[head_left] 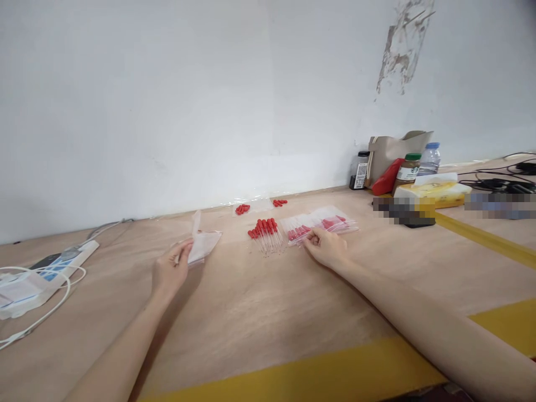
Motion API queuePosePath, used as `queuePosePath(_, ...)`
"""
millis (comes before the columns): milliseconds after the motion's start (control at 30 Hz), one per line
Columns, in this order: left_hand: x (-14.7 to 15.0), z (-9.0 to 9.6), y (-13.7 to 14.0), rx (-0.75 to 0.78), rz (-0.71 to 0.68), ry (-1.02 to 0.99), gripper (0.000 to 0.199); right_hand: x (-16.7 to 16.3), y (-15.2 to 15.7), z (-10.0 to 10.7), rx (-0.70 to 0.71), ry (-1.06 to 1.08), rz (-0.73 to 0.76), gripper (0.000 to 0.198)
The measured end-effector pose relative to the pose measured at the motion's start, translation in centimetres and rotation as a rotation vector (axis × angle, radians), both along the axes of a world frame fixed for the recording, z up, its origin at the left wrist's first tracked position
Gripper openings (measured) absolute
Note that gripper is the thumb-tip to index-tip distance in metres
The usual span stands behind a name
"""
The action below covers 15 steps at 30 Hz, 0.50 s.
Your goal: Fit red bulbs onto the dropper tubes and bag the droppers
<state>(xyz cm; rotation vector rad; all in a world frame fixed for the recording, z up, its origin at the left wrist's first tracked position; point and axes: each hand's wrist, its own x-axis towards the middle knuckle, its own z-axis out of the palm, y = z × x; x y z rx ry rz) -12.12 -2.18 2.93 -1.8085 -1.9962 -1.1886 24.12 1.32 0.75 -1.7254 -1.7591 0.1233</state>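
Note:
My left hand (172,268) pinches translucent plastic bags (203,248) between thumb and fingers, held just over the table. No red shows inside them. To the right, my right hand (326,247) has its fingers closed at the near edge of a zip bag (318,215), which lies flat with several red-topped droppers (335,221) inside. Between my hands lies a loose pile of droppers (264,231), red bulbs pointing away from me and clear tubes towards me. Behind that pile, a clear plastic bag (262,205) lies near several small red bulbs (242,209).
A power strip (90,251) with white cables lies at the left. Along the wall at the right stand a black-capped bottle (360,170), a grey bag (385,151), a green-lidded jar (407,173) and a water bottle (430,159). A tissue pack (433,194) lies before them.

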Motion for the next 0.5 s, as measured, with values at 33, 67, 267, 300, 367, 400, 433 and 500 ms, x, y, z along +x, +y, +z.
queuePosePath(33,1.0,0.0,-0.6,0.053,-0.175,0.072,0.028,0.0,0.0,0.0,0.005,0.001,-0.002,0.013)
queuePosePath(67,2.3,-0.1,-1.3,0.049,-0.382,0.153,0.028,0.0,0.0,0.0,0.010,0.000,-0.005,0.013)
queuePosePath(267,9.1,-1.2,-5.4,-0.385,-0.995,0.340,0.029,0.1,-0.3,0.0,0.030,-0.018,0.015,0.012)
queuePosePath(300,9.7,-1.3,-5.8,-0.431,-1.012,0.324,0.031,0.1,-0.4,0.0,0.046,-0.018,0.023,0.012)
queuePosePath(367,10.1,-1.4,-6.1,-0.465,-1.007,0.278,0.037,-0.1,-0.1,0.1,0.098,-0.010,0.069,0.011)
queuePosePath(400,10.1,-1.4,-6.1,-0.467,-1.002,0.263,0.038,-0.3,0.2,0.2,0.124,-0.003,0.113,0.011)
queuePosePath(433,10.1,-1.3,-6.1,-0.458,-0.996,0.251,0.037,-0.7,0.6,0.4,0.141,0.005,0.165,0.011)
queuePosePath(500,9.8,-1.2,-5.8,-0.424,-0.977,0.239,0.035,-1.6,1.8,0.9,0.119,0.020,0.252,0.012)
